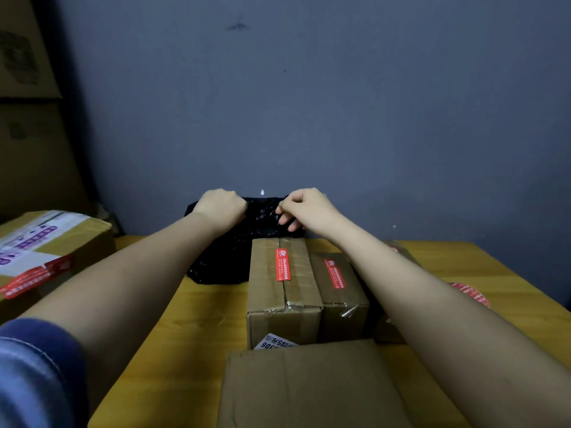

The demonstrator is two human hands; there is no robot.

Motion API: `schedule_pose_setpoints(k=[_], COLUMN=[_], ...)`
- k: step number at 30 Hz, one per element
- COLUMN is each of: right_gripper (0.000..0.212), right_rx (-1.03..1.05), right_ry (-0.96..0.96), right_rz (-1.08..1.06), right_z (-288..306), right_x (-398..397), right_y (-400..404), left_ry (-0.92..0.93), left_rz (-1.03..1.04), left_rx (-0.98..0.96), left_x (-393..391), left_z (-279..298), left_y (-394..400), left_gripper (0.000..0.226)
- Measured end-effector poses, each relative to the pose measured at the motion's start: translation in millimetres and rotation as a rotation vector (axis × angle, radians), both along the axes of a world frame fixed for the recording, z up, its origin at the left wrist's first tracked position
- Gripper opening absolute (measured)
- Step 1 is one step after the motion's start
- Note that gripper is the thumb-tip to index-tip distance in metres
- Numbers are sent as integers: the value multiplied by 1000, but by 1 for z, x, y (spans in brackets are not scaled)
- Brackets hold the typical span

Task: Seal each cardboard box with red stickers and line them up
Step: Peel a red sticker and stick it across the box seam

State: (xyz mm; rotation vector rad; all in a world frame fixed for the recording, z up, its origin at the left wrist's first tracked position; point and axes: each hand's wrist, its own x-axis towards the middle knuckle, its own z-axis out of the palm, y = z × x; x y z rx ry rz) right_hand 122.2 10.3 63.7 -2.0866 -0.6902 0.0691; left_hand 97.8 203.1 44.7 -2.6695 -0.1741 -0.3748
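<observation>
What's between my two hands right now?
In the head view, only the black plastic bag lies between the left hand and right hand; both grip it.

Two sealed boxes [283,291] [340,291] stand side by side on the table [191,319], a plastic bag [228,257] behind them, a larger box [312,387] in front.

A white label [276,343] on the front cardboard box [282,291] reads "306", upside down; sticker print is illegible.
</observation>
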Motion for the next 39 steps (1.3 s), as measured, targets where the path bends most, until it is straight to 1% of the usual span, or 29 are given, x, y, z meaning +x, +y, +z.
schedule_pose_setpoints(k=[2, 6, 8, 11, 14, 17, 19, 21, 24, 27, 28, 31, 33, 34, 37, 39], right_gripper=[19, 20, 20, 19, 20, 20, 20, 20, 19, 20, 20, 29, 36, 35, 19, 15], right_rx=[-11, -41, -45, -40, -34, -33, -32, -34, -33, -11, 12, 138, 204, 237, 334, 355], right_ry=[3, 6, 1, -3, -10, -10, -7, -5, 0, -26, -42, -98, -158, -186, -222, -247], right_rz=[4, 11, 12, 14, 13, 22, 28, 28, 27, 8, -5, -49, -95, -115, -170, -234], right_z=[-2, -5, -5, -5, -5, -6, -7, -8, -8, -7, -7, -5, -5, -6, -9, -15], right_x=[-2, -3, -3, -3, -3, -4, -4, -3, -3, -4, -4, -6, -9, -10, -14, -14], right_y=[0, 1, 3, 4, 5, 5, 5, 5, 2, -6, -10, -28, -49, -61, -107, -140], left_ry=[3, -46, -91, -129, -102, -97, -113, -148, -208, -278, -313, -397, -374, -346, -264, -198], left_rz=[5, 55, 45, 3, 8, 21, 14, 15, 31, -1, -34, -117, -142, -149, -201, -245], left_rx=[-36, -249, -299, -303, -290, -273, -326, -393, -391, -458, -479, -477, -526, -553, -573, -588], left_x=[1, 0, -1, -3, -4, -3, -2, -3, -6, -10, -13, -23, -30, -34, -44, -52], left_z=[-2, -1, 0, 2, 5, 3, -1, -2, 3, 12, 16, 28, 35, 36, 43, 48], left_y=[1, -5, -5, -6, -7, -5, -3, -2, -3, -10, -15, -45, -70, -81, -116, -141], left_gripper=[18, 20, 20, 25, 21, 26, 27, 24, 19, 26, 28, 22, 26, 28, 28, 25])
